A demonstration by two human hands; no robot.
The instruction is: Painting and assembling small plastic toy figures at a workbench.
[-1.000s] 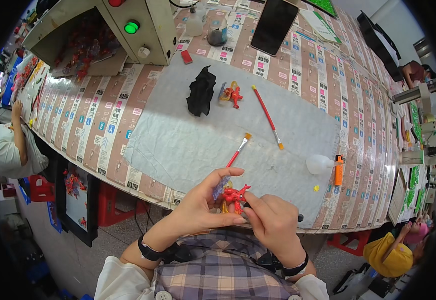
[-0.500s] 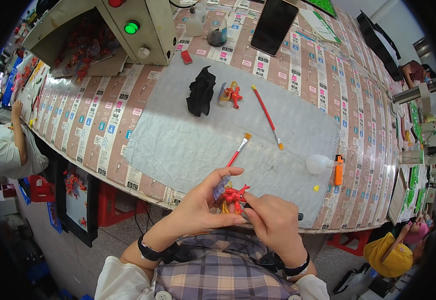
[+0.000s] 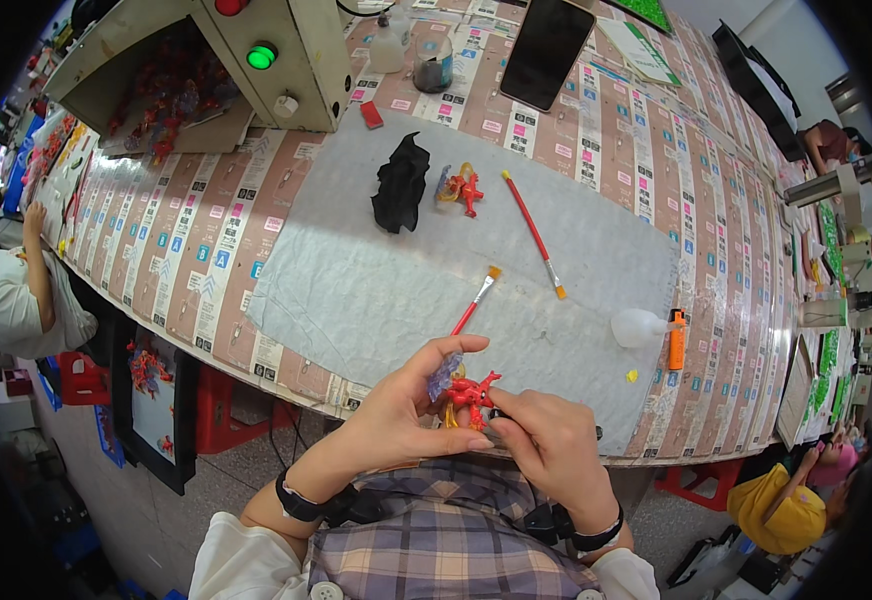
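Note:
My left hand (image 3: 401, 408) is closed around a small red figurine (image 3: 468, 393) with a translucent purple part and yellow parts. Thumb and fingers hold it just above my lap, at the table's near edge. My right hand (image 3: 553, 440) pinches a thin dark tool (image 3: 497, 413), whose black tip end meets the figurine's right side. Most of that tool is hidden in the fist, so its kind does not show. Beyond my hands, a red-handled brush (image 3: 474, 302) lies on the grey cloth (image 3: 356, 300), its handle end behind my left fingers.
On the cloth lie another figurine (image 3: 462, 190), a black rag (image 3: 401, 185), a second brush (image 3: 534, 235) and a squeeze bottle (image 3: 638, 328). An orange lighter (image 3: 677, 340) is at right. A metal machine (image 3: 306, 60) stands far left, a phone (image 3: 548, 52) at the back.
The figurine has turned slightly between my left fingers. My right hand has shifted a little with the tool, staying at the figurine's right side. Everything on the table stays in place.

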